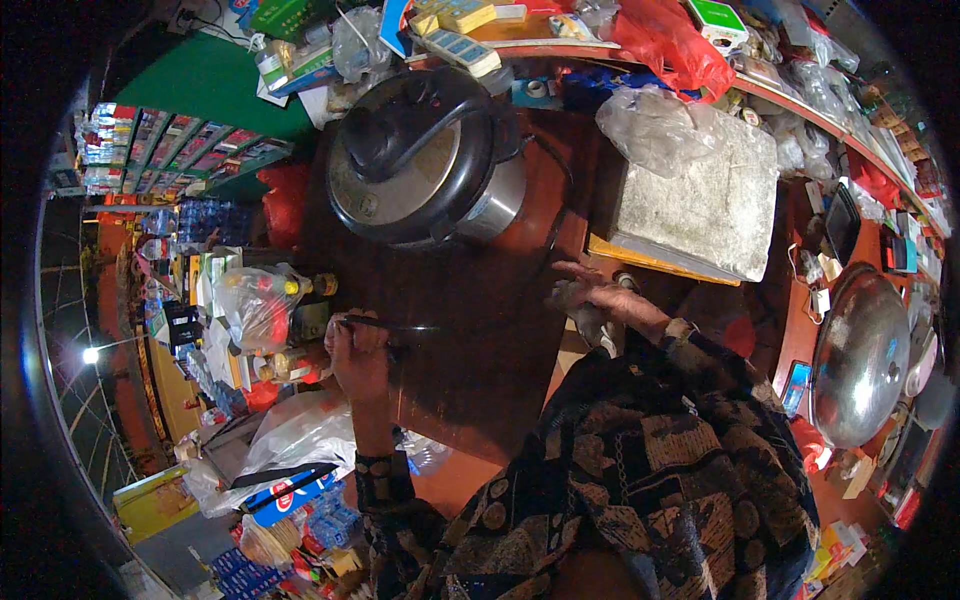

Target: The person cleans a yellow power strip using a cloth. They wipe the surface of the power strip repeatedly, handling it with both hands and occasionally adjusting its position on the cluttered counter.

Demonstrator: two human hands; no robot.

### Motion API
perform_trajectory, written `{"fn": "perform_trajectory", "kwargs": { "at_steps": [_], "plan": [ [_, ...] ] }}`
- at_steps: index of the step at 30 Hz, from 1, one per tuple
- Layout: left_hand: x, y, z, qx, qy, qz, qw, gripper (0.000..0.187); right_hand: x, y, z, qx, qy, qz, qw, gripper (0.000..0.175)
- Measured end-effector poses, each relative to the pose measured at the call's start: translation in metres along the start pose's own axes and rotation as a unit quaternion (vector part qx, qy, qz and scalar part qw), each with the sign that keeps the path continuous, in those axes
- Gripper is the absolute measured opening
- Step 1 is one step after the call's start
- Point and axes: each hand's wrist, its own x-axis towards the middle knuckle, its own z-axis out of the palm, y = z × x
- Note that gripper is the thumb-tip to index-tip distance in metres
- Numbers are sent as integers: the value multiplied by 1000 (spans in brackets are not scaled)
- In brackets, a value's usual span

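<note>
My left hand [358,352] is closed around one end of a slim, dark, rod-like tool [409,328]. The tool points right over the brown tabletop [457,397], with a glint along it; its exact kind is unclear. My right hand [600,294] is at the table's right edge, its fingers apart and nothing seen in them. Beyond both hands an electric pressure cooker [420,161] stands on the table, its black-rimmed lid in place. Its dark cord [564,169] trails down the right side.
A white foam box [694,199] with a clear plastic bag [652,127] on top stands right of the table. A bagged group of goods [259,304] crowds the left edge. Farther right are a large metal lid [862,360] and a phone [796,386].
</note>
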Motion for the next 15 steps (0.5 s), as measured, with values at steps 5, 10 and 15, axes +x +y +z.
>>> {"fn": "perform_trajectory", "kwargs": {
  "at_steps": [5, 10, 15],
  "plan": [
    [-3, 10, 2, -42, -50, 8, 998, 25, 23, -23, 25, 123, -18, 21, 992, 63],
    [-16, 11, 18, -17, 125, 44, 991, 22, 28, -21, 24, 250, -65, -7, 966, 59],
    [-27, 14, 10, -32, 159, 50, 985, 23, 32, -11, 29, 373, -103, 35, 922, 62]
  ]
}}
